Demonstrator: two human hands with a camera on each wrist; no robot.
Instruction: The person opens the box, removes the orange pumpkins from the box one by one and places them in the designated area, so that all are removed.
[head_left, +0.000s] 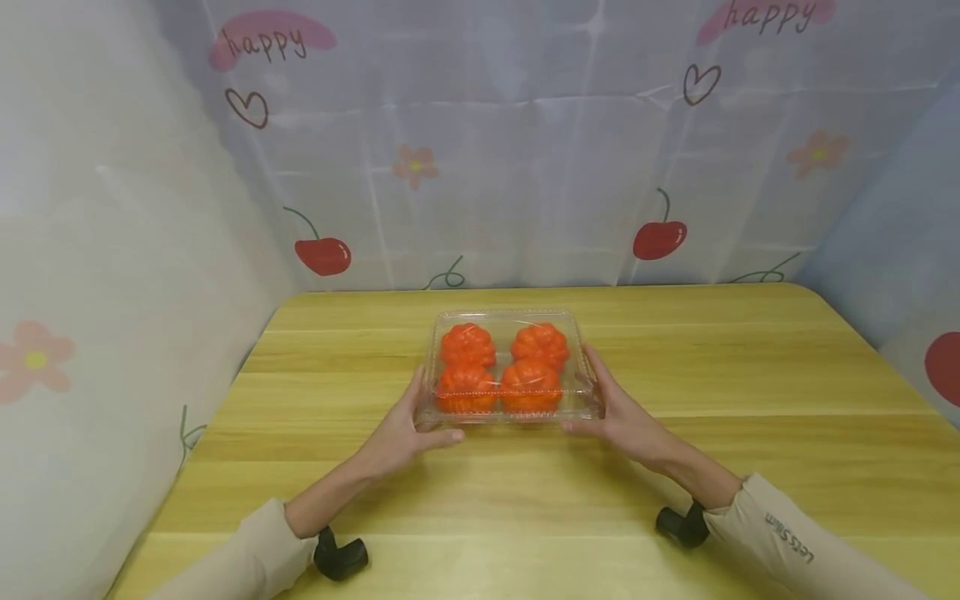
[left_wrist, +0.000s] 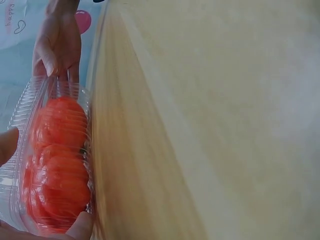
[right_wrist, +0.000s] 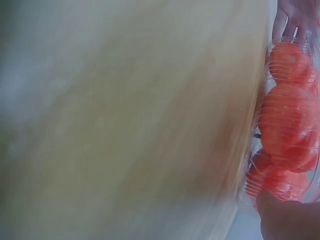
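A clear plastic clamshell box with its lid down is in the middle of the head view. Inside sit several orange-red, ribbed, pumpkin-shaped pieces. My left hand grips the box at its left side, the thumb along the front. On the opposite side my right hand holds it with the thumb near the front corner. The left wrist view shows the ribbed box wall, with the orange-red pieces behind it. In the right wrist view, the right thumb lies against the box. Most fingers are hidden.
A yellow wood-grain table spreads below the box. Behind it hangs a pale curtain printed with cherries, hearts and flowers; more cloth flanks both sides. Black devices sit at both wrists, beside beige sleeves.
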